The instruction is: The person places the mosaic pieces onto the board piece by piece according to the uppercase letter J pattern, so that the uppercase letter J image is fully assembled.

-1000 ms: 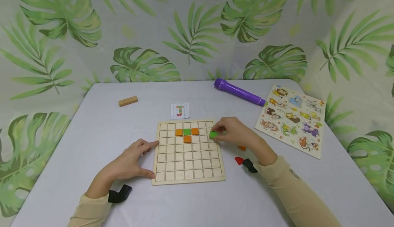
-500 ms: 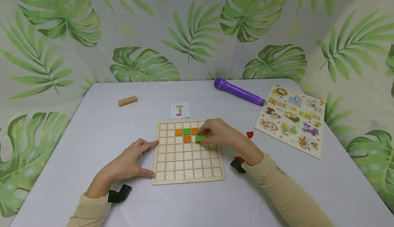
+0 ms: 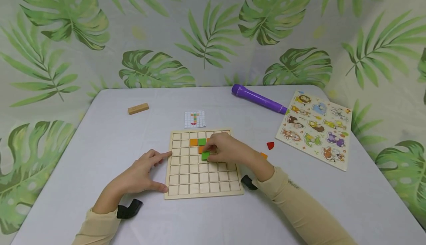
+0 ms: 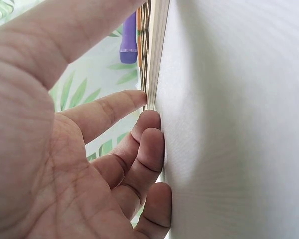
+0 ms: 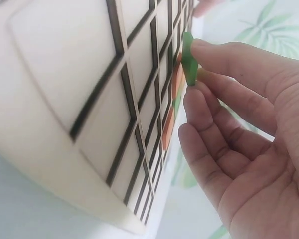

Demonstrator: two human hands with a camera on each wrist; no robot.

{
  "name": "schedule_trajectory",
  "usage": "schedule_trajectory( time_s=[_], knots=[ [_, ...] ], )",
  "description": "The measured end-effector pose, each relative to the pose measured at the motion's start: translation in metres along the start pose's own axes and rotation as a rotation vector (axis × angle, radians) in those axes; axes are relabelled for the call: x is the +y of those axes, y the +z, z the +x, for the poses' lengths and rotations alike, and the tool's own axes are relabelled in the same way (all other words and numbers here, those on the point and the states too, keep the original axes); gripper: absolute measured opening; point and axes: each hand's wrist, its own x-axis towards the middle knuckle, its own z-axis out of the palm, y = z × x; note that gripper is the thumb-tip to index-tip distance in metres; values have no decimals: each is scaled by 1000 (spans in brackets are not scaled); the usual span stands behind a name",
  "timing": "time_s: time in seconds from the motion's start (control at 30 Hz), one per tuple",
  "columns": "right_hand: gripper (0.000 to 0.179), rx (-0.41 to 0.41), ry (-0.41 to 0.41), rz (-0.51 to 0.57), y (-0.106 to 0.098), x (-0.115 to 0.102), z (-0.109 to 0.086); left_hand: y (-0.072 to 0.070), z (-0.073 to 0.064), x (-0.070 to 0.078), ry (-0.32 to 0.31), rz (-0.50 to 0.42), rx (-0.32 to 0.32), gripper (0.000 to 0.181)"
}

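Observation:
My right hand (image 3: 226, 148) pinches a green square tile (image 5: 190, 59) between thumb and fingers, just over the wooden grid board (image 3: 189, 189). In the head view that tile overlaps the cell below an orange tile (image 3: 201, 149). Above that one, a row holds an orange tile (image 3: 193, 142), a green tile (image 3: 202, 141) and another orange tile, mostly hidden by my fingers. My left hand (image 3: 141, 173) rests at the board's left edge, index finger and thumb touching it. In the left wrist view its other fingers (image 4: 152, 149) bend loosely against the white tabletop.
Behind the board lies a small pattern card (image 3: 194, 119). A wooden block (image 3: 138, 108) sits at the back left, a purple toy microphone (image 3: 259, 99) at the back right. An animal puzzle board (image 3: 314, 130) is at the right. A red piece (image 3: 270, 145) and an orange piece (image 3: 264, 155) lie near my right forearm.
My right hand has carried the green tile leftward from the board's right edge to beneath the orange tile in the middle. The left hand has stayed in place.

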Motion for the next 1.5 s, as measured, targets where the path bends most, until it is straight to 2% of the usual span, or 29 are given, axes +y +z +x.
schedule_trajectory(
  time_s=[0.1, 0.53, 1.0, 1.5],
  knots=[
    [22, -8, -19, -6, 2, -2, 2, 0, 0, -1, -7, 0, -4, 107],
    [26, -10, 4, 27, 8, -8, 5, -1, 0, 0, -9, 2, -6, 107],
    [23, -13, -5, 15, 10, -3, 5, -1, -1, 2, 11, -12, 4, 106],
    [23, -14, 10, 28, 9, -3, 4, 0, -1, -1, -4, -6, -1, 107]
  ],
)
